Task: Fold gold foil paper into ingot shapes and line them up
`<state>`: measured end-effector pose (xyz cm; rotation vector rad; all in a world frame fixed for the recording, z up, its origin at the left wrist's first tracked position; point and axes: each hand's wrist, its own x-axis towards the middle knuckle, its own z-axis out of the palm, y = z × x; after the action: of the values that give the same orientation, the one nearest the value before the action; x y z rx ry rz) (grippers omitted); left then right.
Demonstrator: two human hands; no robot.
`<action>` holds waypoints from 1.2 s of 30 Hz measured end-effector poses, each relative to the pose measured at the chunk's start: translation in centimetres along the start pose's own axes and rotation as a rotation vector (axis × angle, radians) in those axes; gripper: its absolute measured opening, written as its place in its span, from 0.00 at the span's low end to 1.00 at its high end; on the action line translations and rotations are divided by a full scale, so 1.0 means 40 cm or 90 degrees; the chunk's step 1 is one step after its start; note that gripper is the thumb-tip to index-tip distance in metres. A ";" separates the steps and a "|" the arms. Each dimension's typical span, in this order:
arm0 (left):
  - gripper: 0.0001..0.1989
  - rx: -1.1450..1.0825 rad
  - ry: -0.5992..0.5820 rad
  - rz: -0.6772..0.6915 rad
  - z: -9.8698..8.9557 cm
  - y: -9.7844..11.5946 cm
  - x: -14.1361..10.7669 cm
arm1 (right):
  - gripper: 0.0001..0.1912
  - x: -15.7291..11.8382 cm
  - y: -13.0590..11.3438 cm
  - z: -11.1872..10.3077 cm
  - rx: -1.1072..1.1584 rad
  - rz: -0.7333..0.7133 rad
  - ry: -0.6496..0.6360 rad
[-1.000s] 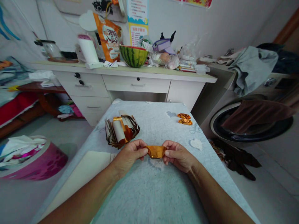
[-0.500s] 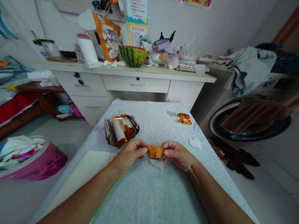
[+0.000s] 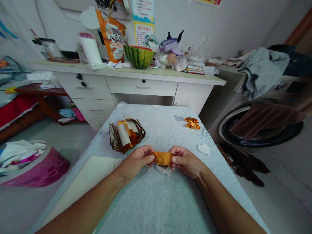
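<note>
A small gold foil packet point(image 3: 163, 159) is stretched between my two hands above the cloth-covered table point(image 3: 161, 126). My left hand point(image 3: 142, 157) pinches its left end between thumb and fingers. The right end is pinched by my right hand point(image 3: 182, 160). Two shiny gold wrapped pieces point(image 3: 192, 123) lie close together at the table's right side. Left of centre, beyond my left hand, sits an open bundle of gold and white wrapper sheets point(image 3: 126, 135). What the foil packet contains is hidden.
A pale flat board point(image 3: 90, 175) lies under my left forearm. Behind the table stands a white desk point(image 3: 143, 87) with a cut watermelon point(image 3: 138, 57). A pink bin point(image 3: 53, 165) is at left, a washing machine point(image 3: 234, 126) at right.
Both hands keep their pinch on the gold packet, which now appears slightly more spread and flatter between them. Otherwise only the view has shifted slightly.
</note>
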<state>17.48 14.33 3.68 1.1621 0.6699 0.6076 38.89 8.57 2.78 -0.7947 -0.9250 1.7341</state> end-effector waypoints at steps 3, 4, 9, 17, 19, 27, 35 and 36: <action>0.12 -0.001 -0.001 0.002 0.001 0.000 0.000 | 0.14 0.000 0.000 -0.001 -0.014 0.006 -0.009; 0.12 -0.004 -0.007 0.000 0.001 0.000 0.000 | 0.14 0.000 0.000 -0.001 -0.016 0.008 -0.011; 0.15 -0.031 -0.037 -0.026 -0.002 -0.004 0.001 | 0.15 0.001 -0.001 -0.002 -0.014 0.010 -0.009; 0.17 -0.033 -0.024 -0.029 0.004 0.000 0.001 | 0.15 -0.002 -0.005 -0.004 -0.016 0.000 -0.010; 0.17 -0.036 -0.033 -0.018 0.006 0.003 -0.001 | 0.15 -0.003 -0.005 -0.004 -0.017 -0.011 -0.012; 0.15 -0.050 -0.067 -0.004 0.006 0.002 -0.005 | 0.13 -0.003 -0.001 -0.001 0.001 0.005 -0.021; 0.13 -0.015 -0.089 0.004 0.001 0.002 -0.006 | 0.14 -0.005 -0.004 0.002 -0.012 0.015 -0.035; 0.12 -0.011 -0.088 0.010 0.000 0.003 -0.006 | 0.14 -0.006 -0.005 0.002 -0.015 0.010 -0.035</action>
<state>17.33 14.18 3.85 1.1831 0.5379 0.5402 38.97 8.37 3.02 -0.7750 -0.9796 1.7699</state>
